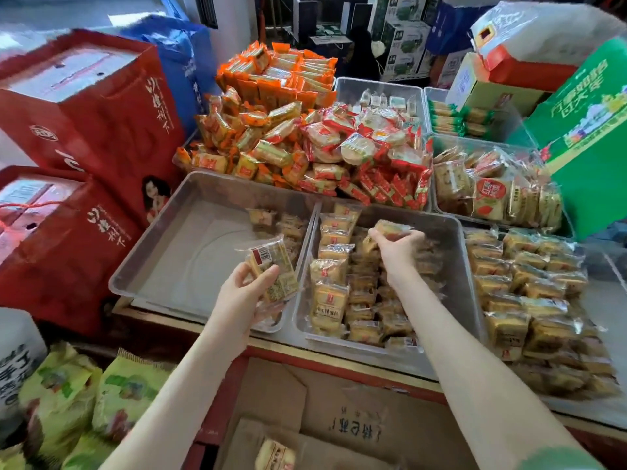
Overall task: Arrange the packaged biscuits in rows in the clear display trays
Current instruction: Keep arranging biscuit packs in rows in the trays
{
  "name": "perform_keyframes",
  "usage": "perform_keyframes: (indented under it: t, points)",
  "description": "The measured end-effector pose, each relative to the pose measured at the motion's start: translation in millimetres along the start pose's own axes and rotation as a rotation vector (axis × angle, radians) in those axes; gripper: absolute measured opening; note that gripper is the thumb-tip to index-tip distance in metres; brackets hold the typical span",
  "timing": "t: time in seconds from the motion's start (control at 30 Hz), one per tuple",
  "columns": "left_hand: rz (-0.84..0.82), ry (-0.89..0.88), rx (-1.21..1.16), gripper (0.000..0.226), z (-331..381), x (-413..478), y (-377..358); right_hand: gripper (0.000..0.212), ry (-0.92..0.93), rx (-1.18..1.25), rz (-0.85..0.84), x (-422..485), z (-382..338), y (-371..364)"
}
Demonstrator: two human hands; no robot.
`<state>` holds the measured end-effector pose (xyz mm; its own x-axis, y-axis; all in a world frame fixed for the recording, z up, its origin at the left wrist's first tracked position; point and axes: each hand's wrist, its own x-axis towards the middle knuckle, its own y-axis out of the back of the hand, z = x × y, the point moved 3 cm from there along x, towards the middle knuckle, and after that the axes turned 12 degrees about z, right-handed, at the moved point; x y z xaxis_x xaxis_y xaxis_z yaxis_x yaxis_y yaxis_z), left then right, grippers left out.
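Two clear display trays stand side by side at the counter's front. The left tray (176, 252) is mostly bare, with a few biscuit packs (271, 220) in its far right corner. The middle tray (451, 266) holds rows of yellow packaged biscuits (334, 273) along its left side and more behind my arm. My left hand (246, 293) holds a stack of biscuit packs (274, 266) over the left tray's right edge. My right hand (398, 245) grips one biscuit pack (390, 228) above the middle tray's far part.
A third tray (529, 300) full of biscuits lies to the right. Heaps of orange (258, 130) and red snack packs (366, 154) fill the trays behind. Red gift boxes (84, 130) stand left, a green box (590, 130) right, an open cardboard carton (339, 418) below.
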<state>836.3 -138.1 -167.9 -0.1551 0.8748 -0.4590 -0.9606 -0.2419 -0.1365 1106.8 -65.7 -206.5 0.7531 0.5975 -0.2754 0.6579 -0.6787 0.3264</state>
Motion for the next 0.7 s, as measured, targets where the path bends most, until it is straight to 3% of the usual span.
perform_keyframes:
  t: [0.13, 0.23, 0.33, 0.4, 0.47, 0.6, 0.7]
  points:
    - [0.068, -0.011, 0.004, 0.033, -23, 11, 7, 0.058, 0.115, -0.062, 0.072, 32, 12, -33]
    - [0.064, -0.031, 0.029, 0.029, -28, 11, 7, 0.05, 0.176, -0.14, 0.036, 44, 11, -43]
    - [-0.015, -0.072, 0.084, 0.032, -24, 2, 0, 0.064, 0.231, -0.257, -0.072, 35, 8, -34]
    - [-0.087, -0.089, 0.154, 0.026, -17, -6, -8, 0.073, 0.368, -0.305, -0.102, 10, -8, -19]
    - [-0.213, -0.11, 0.302, 0.02, -7, -15, -15, 0.065, 0.464, -0.236, -0.236, -31, -33, 2]
    - [-0.442, -0.141, 0.556, 0.026, 13, -34, -21, 0.018, 0.447, -0.325, -0.827, -124, -64, 44]
    - [-0.491, -0.184, 0.625, 0.028, 36, -50, -19, 0.014, 0.459, -0.318, -0.794, -159, -72, 67]
